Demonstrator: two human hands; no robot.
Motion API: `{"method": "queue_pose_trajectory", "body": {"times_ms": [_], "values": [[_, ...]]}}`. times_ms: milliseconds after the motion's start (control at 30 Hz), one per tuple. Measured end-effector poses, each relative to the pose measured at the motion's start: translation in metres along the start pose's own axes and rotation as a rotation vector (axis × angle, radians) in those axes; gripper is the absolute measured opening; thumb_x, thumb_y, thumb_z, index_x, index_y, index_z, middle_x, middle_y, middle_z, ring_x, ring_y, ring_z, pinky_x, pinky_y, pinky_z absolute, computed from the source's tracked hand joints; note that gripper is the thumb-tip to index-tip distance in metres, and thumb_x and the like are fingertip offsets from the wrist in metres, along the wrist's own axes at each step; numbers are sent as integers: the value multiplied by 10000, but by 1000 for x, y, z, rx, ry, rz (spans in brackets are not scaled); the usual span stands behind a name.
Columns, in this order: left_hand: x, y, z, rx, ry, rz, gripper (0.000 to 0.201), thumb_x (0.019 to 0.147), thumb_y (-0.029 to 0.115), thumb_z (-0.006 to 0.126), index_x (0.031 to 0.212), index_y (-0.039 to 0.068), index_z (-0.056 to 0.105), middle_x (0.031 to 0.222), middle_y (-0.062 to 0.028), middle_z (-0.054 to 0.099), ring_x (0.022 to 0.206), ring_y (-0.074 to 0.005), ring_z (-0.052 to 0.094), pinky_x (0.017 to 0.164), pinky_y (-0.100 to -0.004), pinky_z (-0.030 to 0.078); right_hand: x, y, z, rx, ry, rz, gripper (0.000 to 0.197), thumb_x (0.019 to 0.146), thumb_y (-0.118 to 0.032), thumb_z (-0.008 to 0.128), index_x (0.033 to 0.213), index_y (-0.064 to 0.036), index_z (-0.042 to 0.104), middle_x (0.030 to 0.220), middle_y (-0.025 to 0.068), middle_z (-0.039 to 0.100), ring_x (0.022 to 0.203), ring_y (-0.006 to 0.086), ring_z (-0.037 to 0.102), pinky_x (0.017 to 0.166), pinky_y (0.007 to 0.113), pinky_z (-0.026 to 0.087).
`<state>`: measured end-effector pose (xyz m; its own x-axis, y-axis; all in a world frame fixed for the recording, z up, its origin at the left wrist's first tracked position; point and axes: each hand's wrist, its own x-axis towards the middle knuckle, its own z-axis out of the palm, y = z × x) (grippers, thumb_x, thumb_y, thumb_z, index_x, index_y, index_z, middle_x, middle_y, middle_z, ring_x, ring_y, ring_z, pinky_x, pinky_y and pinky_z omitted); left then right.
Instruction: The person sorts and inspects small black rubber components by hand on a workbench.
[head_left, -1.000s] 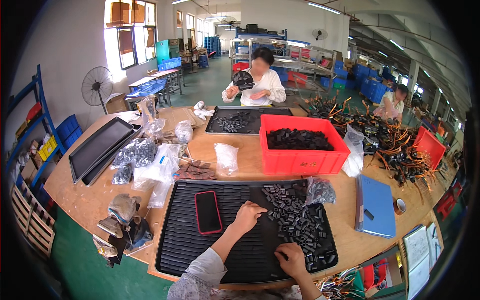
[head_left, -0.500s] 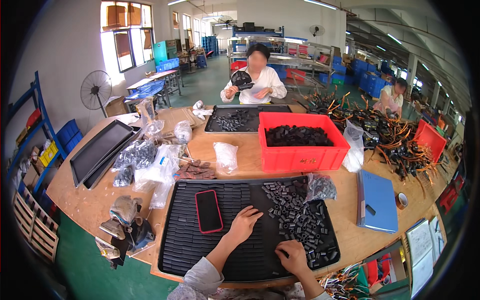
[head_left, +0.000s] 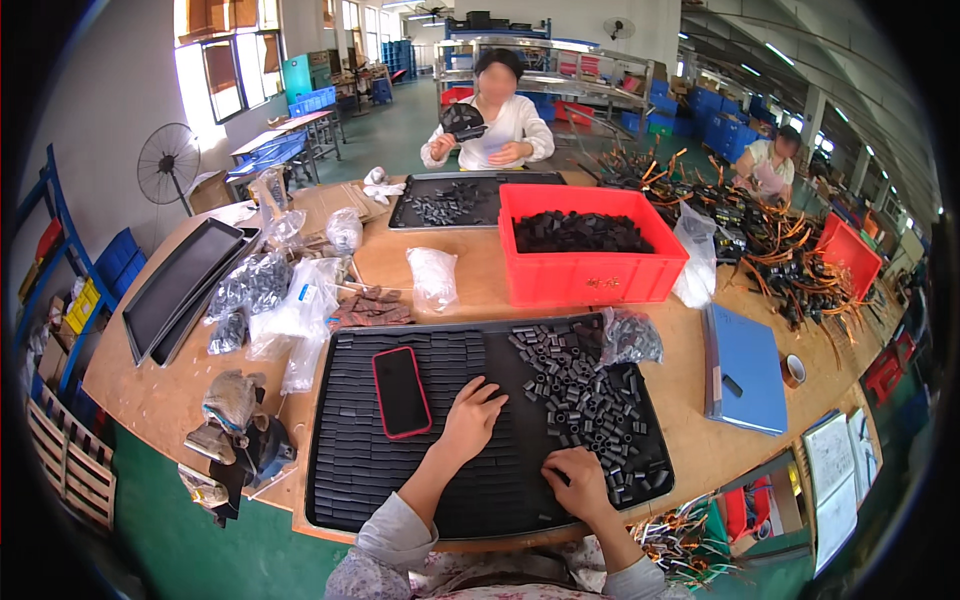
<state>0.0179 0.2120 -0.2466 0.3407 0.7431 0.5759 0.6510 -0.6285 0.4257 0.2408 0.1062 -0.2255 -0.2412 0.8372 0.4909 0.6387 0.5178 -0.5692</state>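
Note:
In front of me lies a black tray (head_left: 525,460). Neat rows of short black tubular pieces (head_left: 400,478) cover its left side, and loose black tubes (head_left: 597,400) are heaped at the right. My left hand (head_left: 470,418) rests on the right edge of the rows, fingers stretched out and holding nothing I can see. Beside it, a phone in a red case (head_left: 402,392) lies on the rows. My right hand (head_left: 580,484) is at the lower left of the loose heap with its fingers curled in; whatever may be between them is hidden.
Beyond the tray stands a red bin (head_left: 590,275) of black parts. A clear bag (head_left: 632,337) overlaps the tray's far right corner. To the right are a blue binder (head_left: 745,370) and a tape roll (head_left: 792,371). Across the table a person (head_left: 490,120) holds a black object.
The whole view has shifted, so the table sits higher and slightly further left in the picture. Both hands keep nearly the same places over the tray.

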Motion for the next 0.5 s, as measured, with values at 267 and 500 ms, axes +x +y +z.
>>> {"method": "queue_pose_trajectory", "body": {"times_ms": [267, 500], "values": [[-3, -2, -2, 2, -15, -59, 232, 855, 61, 637, 1075, 68, 712, 1161, -111, 677, 1184, -360, 538, 1021, -443, 427, 17, 19, -26, -75, 362, 126, 166, 748, 13, 703, 896, -51, 663, 873, 106, 664, 838, 318, 619, 736, 391, 493], [-2, -2, -9, 4, -8, -76, 230, 850, 70, 644, 1070, 68, 713, 1141, -102, 686, 1162, -359, 551, 1016, -456, 419, 51, 104, -54, -426, 230, 326, 174, 738, 19, 694, 901, -23, 650, 892, 144, 653, 866, 360, 593, 766, 412, 470]]}}
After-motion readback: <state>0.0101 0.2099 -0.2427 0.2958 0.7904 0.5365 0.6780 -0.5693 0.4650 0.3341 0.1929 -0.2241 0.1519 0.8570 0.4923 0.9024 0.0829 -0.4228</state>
